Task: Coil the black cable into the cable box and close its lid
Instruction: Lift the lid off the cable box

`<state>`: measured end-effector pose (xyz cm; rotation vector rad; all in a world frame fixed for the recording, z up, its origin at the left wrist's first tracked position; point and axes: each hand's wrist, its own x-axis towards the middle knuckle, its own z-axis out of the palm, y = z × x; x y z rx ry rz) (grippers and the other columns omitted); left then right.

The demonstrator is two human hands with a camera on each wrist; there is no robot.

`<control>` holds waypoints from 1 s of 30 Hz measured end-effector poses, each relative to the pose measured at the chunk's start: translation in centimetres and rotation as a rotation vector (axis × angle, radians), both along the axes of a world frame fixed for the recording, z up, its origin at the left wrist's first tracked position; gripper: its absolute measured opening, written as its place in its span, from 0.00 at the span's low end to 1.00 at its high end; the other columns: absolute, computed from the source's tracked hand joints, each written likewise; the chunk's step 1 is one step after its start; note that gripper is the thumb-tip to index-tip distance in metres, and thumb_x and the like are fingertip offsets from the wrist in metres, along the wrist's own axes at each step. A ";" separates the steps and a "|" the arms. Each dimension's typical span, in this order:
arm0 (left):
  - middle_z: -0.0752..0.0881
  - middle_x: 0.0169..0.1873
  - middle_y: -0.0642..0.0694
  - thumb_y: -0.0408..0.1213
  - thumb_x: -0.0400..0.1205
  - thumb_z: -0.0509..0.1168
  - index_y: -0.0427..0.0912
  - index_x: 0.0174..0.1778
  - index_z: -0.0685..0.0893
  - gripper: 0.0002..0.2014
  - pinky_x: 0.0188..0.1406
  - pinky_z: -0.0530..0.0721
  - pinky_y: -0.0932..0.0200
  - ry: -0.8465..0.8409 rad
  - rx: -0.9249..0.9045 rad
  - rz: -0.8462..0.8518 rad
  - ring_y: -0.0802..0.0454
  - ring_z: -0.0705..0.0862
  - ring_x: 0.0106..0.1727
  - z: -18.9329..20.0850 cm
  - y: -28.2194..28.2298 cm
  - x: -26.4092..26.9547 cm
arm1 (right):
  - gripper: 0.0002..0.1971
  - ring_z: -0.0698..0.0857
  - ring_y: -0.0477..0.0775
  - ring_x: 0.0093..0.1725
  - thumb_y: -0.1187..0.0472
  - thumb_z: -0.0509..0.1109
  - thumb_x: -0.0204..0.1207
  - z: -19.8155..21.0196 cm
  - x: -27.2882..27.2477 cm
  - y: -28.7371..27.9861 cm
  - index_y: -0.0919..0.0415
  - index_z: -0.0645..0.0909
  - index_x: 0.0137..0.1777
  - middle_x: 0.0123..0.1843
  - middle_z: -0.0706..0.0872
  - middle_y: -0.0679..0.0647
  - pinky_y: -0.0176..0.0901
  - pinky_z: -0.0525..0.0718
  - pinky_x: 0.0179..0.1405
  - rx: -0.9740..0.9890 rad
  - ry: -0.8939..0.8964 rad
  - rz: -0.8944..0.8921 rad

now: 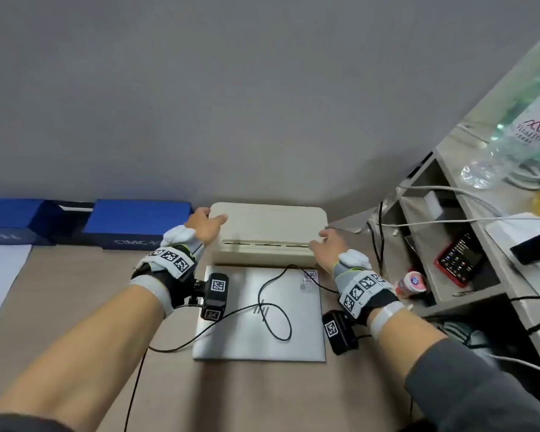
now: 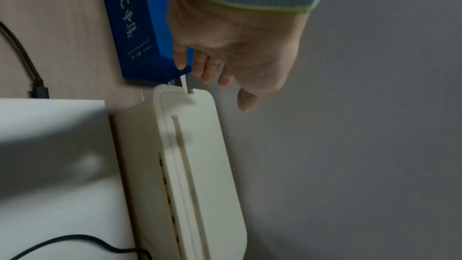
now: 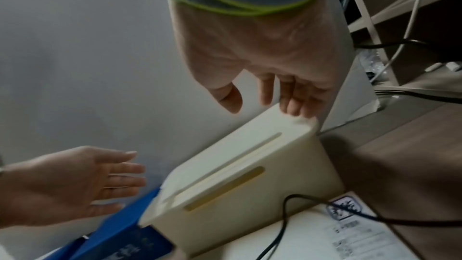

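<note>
Cable [image 1: 275,310] is lying looped across the laptop [image 1: 262,344], outside the lidded box [image 1: 268,235] behind it. Left hand [image 1: 205,224] and right hand [image 1: 329,247] are flanking the box ends, grips released, fingers straight.

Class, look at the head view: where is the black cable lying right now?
The black cable lies looped across the closed silver laptop, in front of the cream cable box, between both wrists; none of it is inside yet.
</note>
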<state>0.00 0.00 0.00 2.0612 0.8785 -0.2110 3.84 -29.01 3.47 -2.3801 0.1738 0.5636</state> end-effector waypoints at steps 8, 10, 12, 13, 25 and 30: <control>0.83 0.60 0.34 0.54 0.84 0.57 0.27 0.66 0.78 0.30 0.55 0.77 0.49 0.216 0.000 -0.102 0.37 0.81 0.53 0.1 -2.1 2.3 | 0.42 0.86 0.65 0.55 0.36 0.60 0.48 -14.5 11.0 -2.3 0.56 0.79 0.64 0.58 0.88 0.57 0.53 0.83 0.59 -0.272 0.186 -0.011; 0.83 0.58 0.34 0.53 0.84 0.59 0.27 0.67 0.78 0.30 0.53 0.76 0.49 0.211 -0.019 -0.062 0.36 0.82 0.54 -0.2 -1.6 2.8 | 0.40 0.85 0.66 0.58 0.39 0.61 0.51 -14.5 11.4 -1.6 0.57 0.80 0.65 0.61 0.86 0.60 0.54 0.82 0.62 -0.252 0.214 -0.025; 0.84 0.57 0.34 0.52 0.83 0.59 0.27 0.66 0.79 0.29 0.53 0.76 0.49 0.190 -0.016 -0.053 0.37 0.81 0.52 -0.1 -1.4 2.7 | 0.39 0.84 0.68 0.59 0.42 0.62 0.54 -10.7 9.7 -0.3 0.60 0.80 0.66 0.62 0.85 0.63 0.54 0.82 0.63 -0.219 0.202 -0.039; 0.83 0.57 0.34 0.51 0.83 0.59 0.27 0.64 0.80 0.27 0.54 0.76 0.48 0.172 -0.021 -0.053 0.38 0.81 0.51 0.1 -1.5 2.6 | 0.38 0.84 0.68 0.58 0.43 0.62 0.55 -9.2 9.1 0.0 0.61 0.80 0.66 0.61 0.86 0.63 0.53 0.82 0.62 -0.205 0.197 -0.055; 0.85 0.63 0.39 0.51 0.75 0.64 0.39 0.62 0.80 0.24 0.66 0.82 0.41 -0.096 -0.223 0.301 0.36 0.84 0.61 1.6 2.2 -2.3 | 0.07 0.81 0.55 0.42 0.59 0.65 0.81 0.3 2.4 2.5 0.60 0.81 0.45 0.39 0.83 0.53 0.37 0.77 0.39 0.356 -0.105 -0.178; 0.77 0.75 0.36 0.55 0.74 0.68 0.38 0.79 0.70 0.39 0.74 0.74 0.41 -0.031 -0.037 0.327 0.35 0.76 0.73 0.4 6.9 -8.4 | 0.09 0.81 0.51 0.38 0.60 0.68 0.79 -0.4 -2.2 5.9 0.52 0.79 0.37 0.37 0.86 0.50 0.48 0.79 0.43 0.477 0.009 0.055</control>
